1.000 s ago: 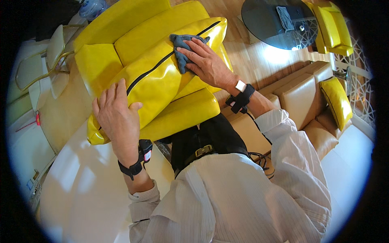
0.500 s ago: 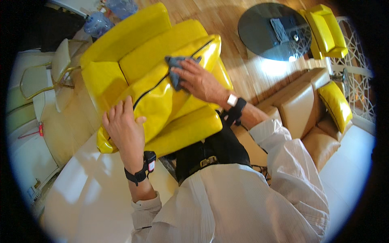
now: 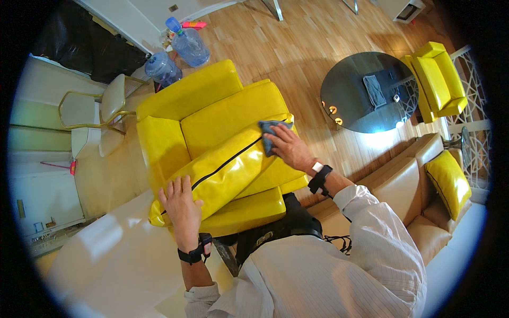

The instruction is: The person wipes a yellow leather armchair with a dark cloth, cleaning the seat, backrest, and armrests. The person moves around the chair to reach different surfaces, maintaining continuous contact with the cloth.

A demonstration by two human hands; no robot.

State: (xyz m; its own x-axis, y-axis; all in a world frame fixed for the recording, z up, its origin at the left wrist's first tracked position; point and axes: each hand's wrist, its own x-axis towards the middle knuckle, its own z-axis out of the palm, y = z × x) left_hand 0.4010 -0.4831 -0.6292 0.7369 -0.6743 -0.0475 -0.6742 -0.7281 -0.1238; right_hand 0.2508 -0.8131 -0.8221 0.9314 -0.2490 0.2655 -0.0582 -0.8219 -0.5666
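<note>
A glossy yellow cushion [image 3: 233, 168] with a black zip along its upper edge lies slanted across the yellow armchair [image 3: 212, 111]. At its near left end, my left hand [image 3: 183, 209] grips it, fingers over the zip edge and thumb on the near face. My right hand [image 3: 289, 148] holds a grey-blue cloth [image 3: 268, 127] against the cushion's far right end. The cloth is bunched under my fingers, so part of it is hidden. Both wrists wear black straps.
Beyond the armchair stand two water bottles [image 3: 191, 49]. A chair [image 3: 113, 103] is at the left. To the right are a round dark table [image 3: 344, 90] with a folded cloth [image 3: 374, 91], another yellow armchair [image 3: 437, 79] and a tan sofa [image 3: 395, 180]. A white surface [image 3: 106, 265] lies near left.
My right hand has moved the cloth along the zip edge to the cushion's far right end. The cushion looks smoother and less creased. My left hand keeps its place; the whole view has shifted.
</note>
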